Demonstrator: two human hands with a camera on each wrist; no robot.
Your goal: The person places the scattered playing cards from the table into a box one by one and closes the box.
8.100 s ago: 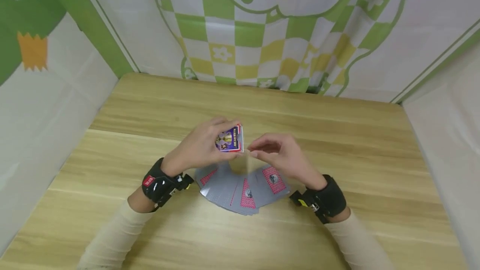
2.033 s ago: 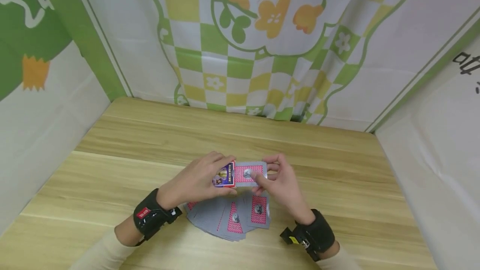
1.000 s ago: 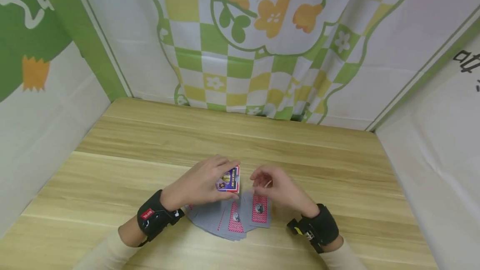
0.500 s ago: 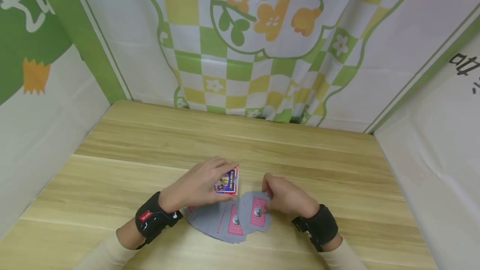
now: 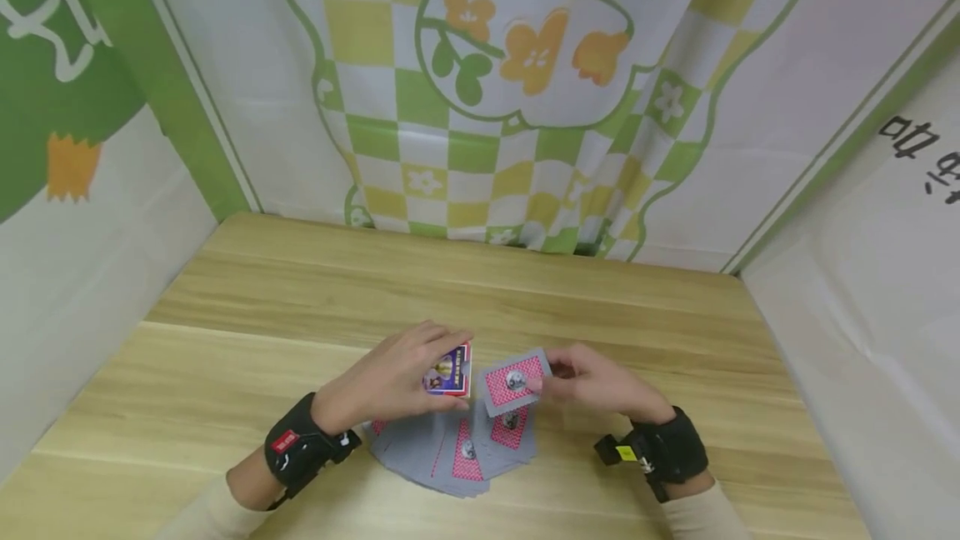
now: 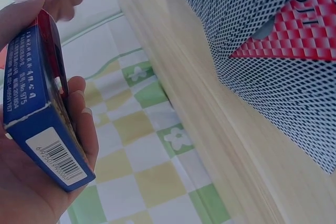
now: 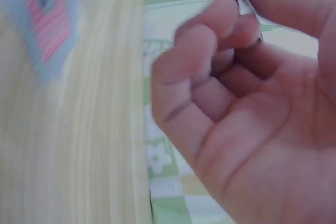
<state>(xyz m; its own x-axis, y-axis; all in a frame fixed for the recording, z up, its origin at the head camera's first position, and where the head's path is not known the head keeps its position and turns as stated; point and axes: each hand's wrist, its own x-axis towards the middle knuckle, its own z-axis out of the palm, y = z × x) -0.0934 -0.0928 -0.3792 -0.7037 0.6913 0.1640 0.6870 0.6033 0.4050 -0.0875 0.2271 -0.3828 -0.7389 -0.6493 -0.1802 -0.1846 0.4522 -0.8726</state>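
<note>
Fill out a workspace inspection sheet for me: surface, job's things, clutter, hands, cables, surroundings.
Surface: wood-grain table, pale with darker streaks.
Job's things: blue-sided card box; fanned cards lying on the table; one held card, patterned back showing.
Clutter: nothing seen.
Hands: left hand grips the box; right hand pinches the held card.
Cables: nothing seen.
Surroundings: checked curtain behind, printed panels at both sides.
</note>
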